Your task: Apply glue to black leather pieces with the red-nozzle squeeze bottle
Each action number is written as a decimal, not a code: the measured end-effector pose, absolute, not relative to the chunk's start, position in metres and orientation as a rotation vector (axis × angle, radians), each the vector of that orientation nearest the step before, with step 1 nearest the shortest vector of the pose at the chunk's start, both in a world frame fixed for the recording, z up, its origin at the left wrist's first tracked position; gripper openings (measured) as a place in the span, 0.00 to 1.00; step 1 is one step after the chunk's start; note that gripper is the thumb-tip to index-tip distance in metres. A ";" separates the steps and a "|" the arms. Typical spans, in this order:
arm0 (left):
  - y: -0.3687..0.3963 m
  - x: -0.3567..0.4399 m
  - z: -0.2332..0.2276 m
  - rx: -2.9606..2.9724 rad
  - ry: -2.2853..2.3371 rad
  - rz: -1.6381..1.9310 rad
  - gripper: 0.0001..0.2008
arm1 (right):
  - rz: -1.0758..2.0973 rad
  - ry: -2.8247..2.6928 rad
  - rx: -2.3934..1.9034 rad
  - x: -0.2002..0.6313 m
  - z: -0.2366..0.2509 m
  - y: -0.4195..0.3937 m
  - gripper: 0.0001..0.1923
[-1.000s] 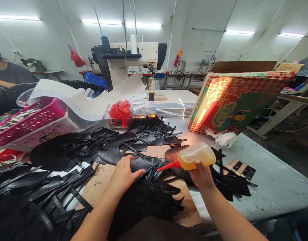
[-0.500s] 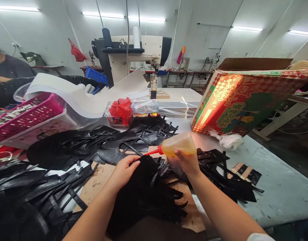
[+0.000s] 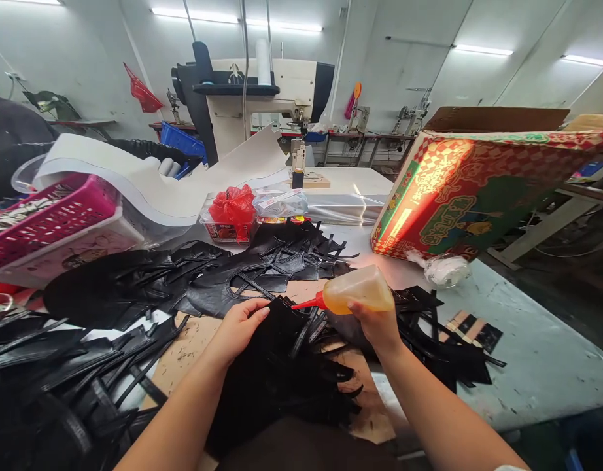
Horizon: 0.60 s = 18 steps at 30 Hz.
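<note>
My right hand (image 3: 377, 327) grips a soft yellow squeeze bottle (image 3: 358, 291) with a red nozzle that points left, its tip just above a black cut piece. My left hand (image 3: 237, 327) presses flat on that black leather-like piece (image 3: 276, 356), fingers spread at its upper edge. The piece lies on top of a stack of black strappy pieces over a brown cardboard sheet (image 3: 188, 350). More black pieces (image 3: 135, 281) spread across the table to the left and behind.
A pink basket (image 3: 51, 219) sits on a white box at left. A red bag on a small box (image 3: 231, 212) stands mid-table, a sewing machine (image 3: 252, 98) behind it. A printed red-green carton (image 3: 478, 190) lies at right on the grey table (image 3: 537, 360). A person in dark clothing is at far left.
My right hand carried the bottle from the right side in toward the centre, its nozzle now near my left hand's fingers. My left hand stayed on the black piece.
</note>
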<state>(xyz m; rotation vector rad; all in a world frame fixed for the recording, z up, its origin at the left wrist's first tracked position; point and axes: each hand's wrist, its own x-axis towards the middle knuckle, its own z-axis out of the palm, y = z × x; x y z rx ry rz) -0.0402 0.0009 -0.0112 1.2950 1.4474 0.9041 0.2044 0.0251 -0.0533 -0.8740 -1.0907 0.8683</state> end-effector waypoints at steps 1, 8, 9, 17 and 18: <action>0.001 -0.040 -0.011 1.259 1.436 0.906 0.15 | 0.863 -1.094 -0.883 0.206 -0.054 0.023 0.19; 0.001 -0.037 -0.007 1.057 1.356 0.936 0.17 | 0.794 -1.085 -0.932 0.213 -0.048 0.010 0.23; 0.001 -0.037 -0.007 1.028 1.339 0.939 0.18 | 0.788 -1.080 -0.932 0.213 -0.047 0.008 0.24; 0.001 -0.039 -0.010 0.962 1.332 0.982 0.18 | 0.806 -1.062 -0.932 0.218 -0.051 0.005 0.29; 0.001 -0.039 -0.010 0.966 1.331 0.985 0.18 | 0.803 -1.067 -0.935 0.218 -0.051 0.005 0.28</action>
